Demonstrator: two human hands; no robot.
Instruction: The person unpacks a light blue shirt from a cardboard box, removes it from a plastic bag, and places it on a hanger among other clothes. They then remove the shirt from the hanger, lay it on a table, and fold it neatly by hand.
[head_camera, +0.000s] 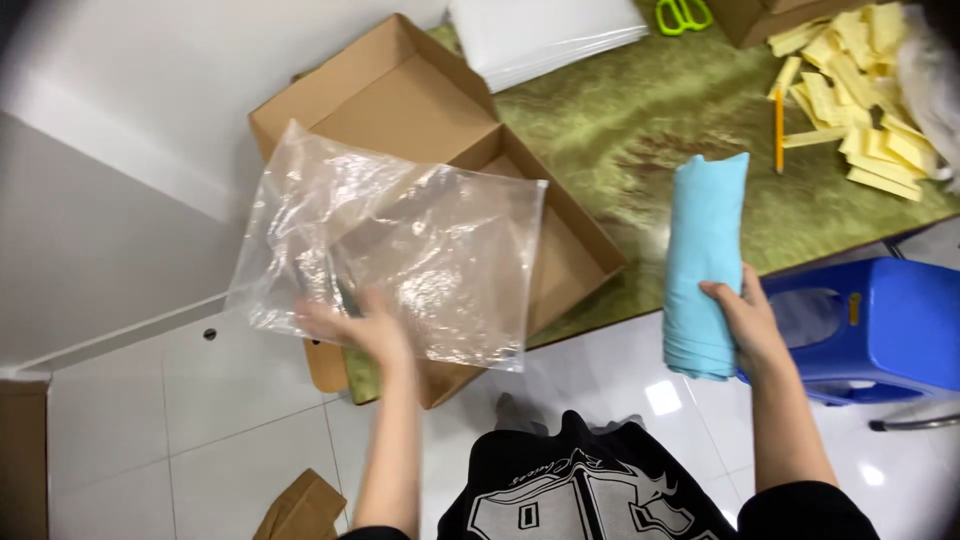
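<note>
Your left hand (352, 325) pinching a clear plastic bag (395, 245) held up over the open cardboard box (420, 110), your right hand (745, 320) closed around a folded light blue cloth (706, 255), blue stool (880, 325) just beside it, green mat (640, 130) beyond.

Bare white floor tile (230, 420) fills the lower left, open for passage. At centre, a clear plastic bag (400, 250) hangs in front of an open cardboard box (420, 110). A blue plastic stool (870, 330) blocks the lower right. Yellow paper strips (860, 80) crowd the upper right.
</note>
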